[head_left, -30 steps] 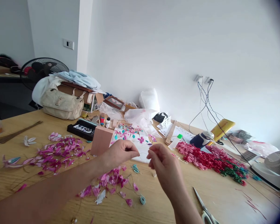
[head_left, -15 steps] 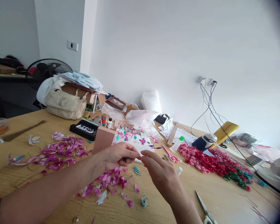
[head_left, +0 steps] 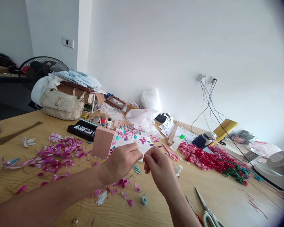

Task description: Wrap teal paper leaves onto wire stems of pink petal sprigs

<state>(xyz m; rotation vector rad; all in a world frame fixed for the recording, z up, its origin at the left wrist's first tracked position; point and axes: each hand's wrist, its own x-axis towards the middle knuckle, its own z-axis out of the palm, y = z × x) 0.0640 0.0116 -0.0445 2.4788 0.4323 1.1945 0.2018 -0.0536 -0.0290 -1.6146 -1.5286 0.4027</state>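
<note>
Above the middle of the table, my left hand [head_left: 123,161] is closed, its fingers curled and pinched together. Facing it, close by, my right hand [head_left: 158,165] is closed in a pinch too. Whatever lies between the fingertips is too small or hidden to make out. Just beyond the hands lies a white sheet with pink flowers and teal leaves [head_left: 142,140]. Pink fabric petals [head_left: 61,151] are heaped to the left, with more scattered below my left forearm. A teal thread coil [head_left: 137,169] sits under the gap between my hands, and a small thread spool [head_left: 144,200] lies nearer me.
A wooden block [head_left: 103,143] stands behind my left hand, near a black tray [head_left: 82,130]. On the right are pink scissors [head_left: 170,152], a glue bottle [head_left: 177,142], red flower strands [head_left: 205,157] and large scissors [head_left: 207,208]. A beige bag [head_left: 61,104] stands at the back left.
Both hands have turned and curled more, and a small gap now shows between their fingertips, which touched before. The view has shifted slightly, bringing red handles into sight by my right forearm.
</note>
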